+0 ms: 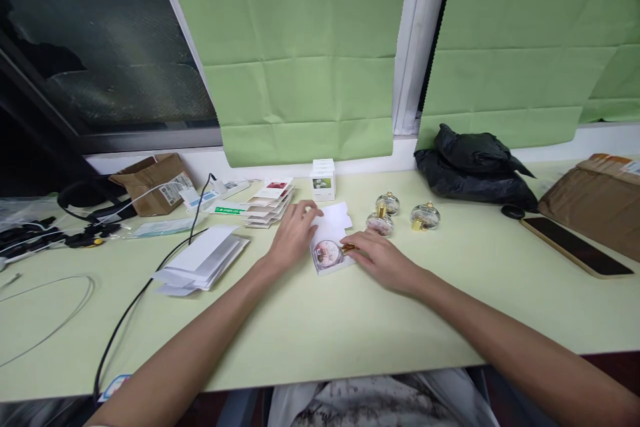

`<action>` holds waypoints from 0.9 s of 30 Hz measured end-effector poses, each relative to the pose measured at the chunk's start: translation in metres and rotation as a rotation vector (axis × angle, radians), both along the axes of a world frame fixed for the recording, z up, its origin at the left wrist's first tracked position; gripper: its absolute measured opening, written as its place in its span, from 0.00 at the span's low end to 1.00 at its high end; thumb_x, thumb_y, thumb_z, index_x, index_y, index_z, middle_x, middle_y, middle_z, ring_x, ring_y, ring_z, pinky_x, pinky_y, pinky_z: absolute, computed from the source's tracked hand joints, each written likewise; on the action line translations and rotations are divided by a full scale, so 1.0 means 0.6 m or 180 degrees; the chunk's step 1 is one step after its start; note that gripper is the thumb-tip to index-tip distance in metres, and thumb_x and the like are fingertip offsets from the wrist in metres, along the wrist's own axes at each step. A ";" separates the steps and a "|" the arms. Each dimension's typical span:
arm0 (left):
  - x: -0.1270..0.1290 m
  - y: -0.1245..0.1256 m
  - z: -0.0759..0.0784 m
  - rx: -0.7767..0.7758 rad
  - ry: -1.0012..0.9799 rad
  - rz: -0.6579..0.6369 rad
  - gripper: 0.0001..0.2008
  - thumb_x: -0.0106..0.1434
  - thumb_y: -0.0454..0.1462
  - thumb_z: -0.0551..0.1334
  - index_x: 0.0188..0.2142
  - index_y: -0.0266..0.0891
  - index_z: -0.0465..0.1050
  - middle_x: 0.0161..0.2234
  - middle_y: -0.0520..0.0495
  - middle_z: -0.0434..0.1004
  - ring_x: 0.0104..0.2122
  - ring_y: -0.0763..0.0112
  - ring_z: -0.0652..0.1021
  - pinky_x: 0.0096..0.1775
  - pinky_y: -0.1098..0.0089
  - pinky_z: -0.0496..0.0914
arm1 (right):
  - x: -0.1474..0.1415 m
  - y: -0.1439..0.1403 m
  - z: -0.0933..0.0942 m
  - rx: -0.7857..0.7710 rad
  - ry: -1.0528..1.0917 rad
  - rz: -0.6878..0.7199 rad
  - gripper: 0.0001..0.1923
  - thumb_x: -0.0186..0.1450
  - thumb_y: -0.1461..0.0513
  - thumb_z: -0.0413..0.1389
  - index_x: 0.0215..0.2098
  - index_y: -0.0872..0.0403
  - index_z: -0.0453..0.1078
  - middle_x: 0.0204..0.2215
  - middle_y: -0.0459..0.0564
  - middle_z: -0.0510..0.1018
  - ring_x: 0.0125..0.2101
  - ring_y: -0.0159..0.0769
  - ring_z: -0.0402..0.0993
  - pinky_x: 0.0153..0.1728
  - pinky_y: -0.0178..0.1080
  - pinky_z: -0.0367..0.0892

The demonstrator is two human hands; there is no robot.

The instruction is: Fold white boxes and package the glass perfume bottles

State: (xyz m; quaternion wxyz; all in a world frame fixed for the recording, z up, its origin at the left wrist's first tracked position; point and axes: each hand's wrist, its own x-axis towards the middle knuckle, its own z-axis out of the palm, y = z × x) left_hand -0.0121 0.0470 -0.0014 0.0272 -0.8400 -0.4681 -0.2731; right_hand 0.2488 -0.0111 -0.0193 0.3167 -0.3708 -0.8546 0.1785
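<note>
A small white box (343,268) lies with its flap raised on the table in front of me. Inside it is a round glass perfume bottle (328,254) with a pinkish label face. My right hand (383,259) is closed in a pinch on the bottle's gold cap at the box's right side. At the box's upper left edge is my left hand (295,233), its fingers bent and apart, with the thumb close to the box wall. To the right, more perfume bottles (425,216) with gold caps rest on the table.
Left of my hands lie a stack of flat white cartons (205,260) and printed cartons (270,200). Small white boxes (323,181) stand by the wall. A black cable (135,303) crosses the left side. Black plastic bags (473,167), a phone (575,245) and a cardboard package (595,200) are right.
</note>
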 end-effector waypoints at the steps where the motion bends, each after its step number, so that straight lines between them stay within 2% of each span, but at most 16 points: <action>1: -0.001 -0.006 0.005 -0.0123 0.0206 -0.0272 0.12 0.73 0.34 0.56 0.50 0.46 0.75 0.55 0.42 0.77 0.56 0.51 0.75 0.58 0.51 0.67 | -0.001 -0.001 -0.001 -0.0104 0.0071 -0.0019 0.16 0.75 0.64 0.53 0.59 0.48 0.72 0.53 0.54 0.80 0.53 0.47 0.74 0.55 0.51 0.68; 3: 0.000 -0.020 0.014 -0.0482 0.0401 -0.0672 0.13 0.75 0.37 0.53 0.50 0.46 0.76 0.49 0.44 0.81 0.51 0.54 0.78 0.57 0.53 0.68 | -0.002 -0.002 -0.001 -0.0365 0.0186 -0.0060 0.17 0.73 0.63 0.55 0.59 0.48 0.72 0.51 0.53 0.79 0.49 0.44 0.75 0.52 0.48 0.70; 4: 0.000 -0.029 0.019 -0.0660 0.0401 -0.0751 0.14 0.76 0.40 0.53 0.52 0.46 0.76 0.50 0.44 0.82 0.51 0.54 0.79 0.56 0.54 0.69 | -0.002 -0.003 -0.002 -0.0499 0.0218 -0.0076 0.18 0.72 0.63 0.57 0.60 0.49 0.72 0.50 0.52 0.79 0.46 0.42 0.75 0.49 0.46 0.70; 7: 0.000 -0.054 0.031 -0.1134 0.0274 -0.0699 0.21 0.74 0.51 0.57 0.61 0.48 0.72 0.55 0.43 0.79 0.54 0.53 0.78 0.53 0.56 0.71 | -0.003 -0.003 -0.006 -0.0726 0.0254 -0.0076 0.21 0.69 0.63 0.59 0.61 0.49 0.70 0.47 0.50 0.77 0.42 0.39 0.74 0.45 0.42 0.70; 9: -0.001 -0.065 0.039 -0.1355 0.0243 -0.0713 0.26 0.68 0.55 0.63 0.61 0.50 0.72 0.56 0.43 0.78 0.54 0.51 0.78 0.51 0.57 0.73 | -0.004 -0.002 -0.009 -0.0729 0.0254 -0.0054 0.22 0.68 0.64 0.59 0.60 0.49 0.70 0.48 0.50 0.76 0.43 0.39 0.74 0.45 0.41 0.69; 11: -0.004 -0.069 0.044 -0.1417 0.0206 -0.0796 0.29 0.63 0.55 0.68 0.60 0.51 0.74 0.55 0.43 0.79 0.54 0.50 0.78 0.50 0.58 0.73 | -0.006 -0.001 -0.012 -0.0683 0.0220 -0.0053 0.21 0.68 0.65 0.58 0.60 0.49 0.70 0.49 0.51 0.75 0.43 0.39 0.73 0.45 0.41 0.69; 13: -0.007 -0.068 0.045 -0.1433 0.0149 -0.0879 0.29 0.61 0.53 0.70 0.59 0.51 0.74 0.54 0.44 0.79 0.54 0.51 0.78 0.50 0.59 0.74 | -0.007 -0.001 -0.012 -0.0616 0.0155 -0.0068 0.20 0.69 0.66 0.57 0.59 0.48 0.70 0.51 0.51 0.75 0.43 0.39 0.73 0.45 0.42 0.69; 21: -0.017 -0.048 0.027 -0.1422 0.0027 -0.0830 0.31 0.66 0.50 0.65 0.67 0.49 0.68 0.61 0.42 0.76 0.56 0.51 0.79 0.54 0.58 0.73 | -0.012 -0.004 -0.008 -0.0473 0.0017 -0.0087 0.22 0.71 0.64 0.57 0.63 0.47 0.66 0.53 0.52 0.74 0.44 0.41 0.73 0.48 0.44 0.68; 27: -0.036 -0.029 0.026 -0.1595 0.0167 -0.0805 0.36 0.64 0.50 0.67 0.70 0.51 0.63 0.66 0.46 0.73 0.60 0.52 0.77 0.57 0.61 0.72 | -0.018 0.002 -0.016 -0.0490 0.0067 -0.0141 0.20 0.71 0.63 0.58 0.60 0.49 0.67 0.53 0.53 0.74 0.44 0.41 0.73 0.46 0.43 0.67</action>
